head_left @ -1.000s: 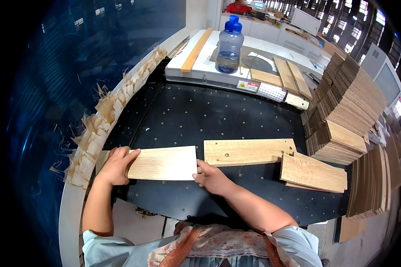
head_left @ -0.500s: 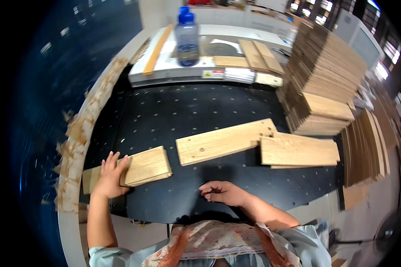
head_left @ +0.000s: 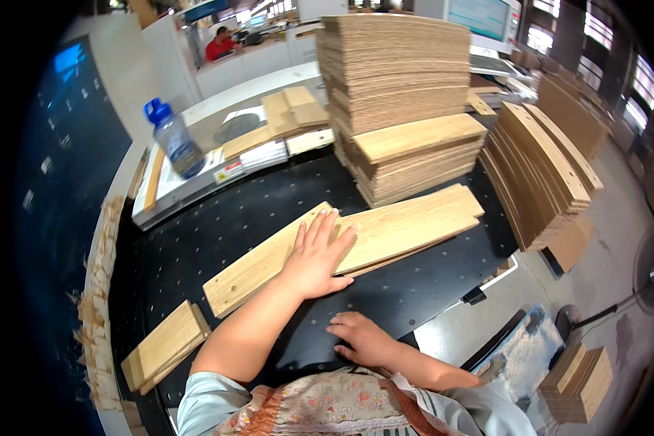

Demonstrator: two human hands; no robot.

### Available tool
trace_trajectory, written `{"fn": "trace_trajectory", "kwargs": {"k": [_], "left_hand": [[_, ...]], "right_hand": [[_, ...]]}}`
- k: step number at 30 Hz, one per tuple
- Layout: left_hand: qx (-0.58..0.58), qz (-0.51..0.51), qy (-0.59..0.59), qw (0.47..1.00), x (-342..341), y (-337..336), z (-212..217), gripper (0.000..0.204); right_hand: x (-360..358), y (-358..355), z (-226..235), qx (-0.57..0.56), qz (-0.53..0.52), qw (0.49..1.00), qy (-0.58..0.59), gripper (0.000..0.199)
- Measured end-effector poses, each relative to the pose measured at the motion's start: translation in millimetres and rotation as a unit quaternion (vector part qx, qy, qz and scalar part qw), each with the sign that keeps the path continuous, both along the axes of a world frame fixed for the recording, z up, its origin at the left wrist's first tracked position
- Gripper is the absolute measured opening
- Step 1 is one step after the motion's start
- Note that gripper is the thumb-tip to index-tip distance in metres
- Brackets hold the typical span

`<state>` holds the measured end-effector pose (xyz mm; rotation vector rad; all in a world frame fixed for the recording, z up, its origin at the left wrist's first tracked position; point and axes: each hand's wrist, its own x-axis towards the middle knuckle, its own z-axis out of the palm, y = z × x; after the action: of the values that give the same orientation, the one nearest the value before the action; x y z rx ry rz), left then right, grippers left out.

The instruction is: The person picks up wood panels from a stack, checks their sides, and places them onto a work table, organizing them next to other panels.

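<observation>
Oak-coloured boards lie on a black perforated table [head_left: 218, 218]. The left hand [head_left: 317, 254] rests flat, fingers spread, on a long plank [head_left: 261, 265] that runs from near left to far right; it grips nothing. Just right of that hand a second plank [head_left: 414, 221] overlaps the first one's far end. The right hand [head_left: 363, 338] lies palm down on the table's near edge, fingers loosely curled and empty, apart from the planks. At the near left corner sits a short board [head_left: 163, 345], well apart from both hands. Behind the planks rises a tall stack [head_left: 400, 94] of boards, with a fanned row [head_left: 545, 163] to its right. A blue-capped bottle [head_left: 173, 139] stands far left, on what seems to be a white machine top.
</observation>
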<state>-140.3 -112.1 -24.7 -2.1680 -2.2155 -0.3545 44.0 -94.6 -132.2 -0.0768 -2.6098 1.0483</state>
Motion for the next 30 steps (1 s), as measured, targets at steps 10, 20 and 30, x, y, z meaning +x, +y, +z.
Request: {"fn": "trace_trajectory", "kwargs": {"k": [10,20,30], "left_hand": [[-0.099,0.084,-0.024,0.991,19,85,-28,0.095],[0.02,0.113,-0.096,0.989,20,5,-28,0.087],[0.085,0.0,-0.762,0.642,17,-111,-59,0.098]], "right_hand": [[15,6,-20,-0.031,0.028,0.992,0.122,0.033],[14,9,-24,-0.087,0.011,0.987,0.135,0.028],[-22,26,37,-0.522,-0.062,0.824,0.21,0.1]]}}
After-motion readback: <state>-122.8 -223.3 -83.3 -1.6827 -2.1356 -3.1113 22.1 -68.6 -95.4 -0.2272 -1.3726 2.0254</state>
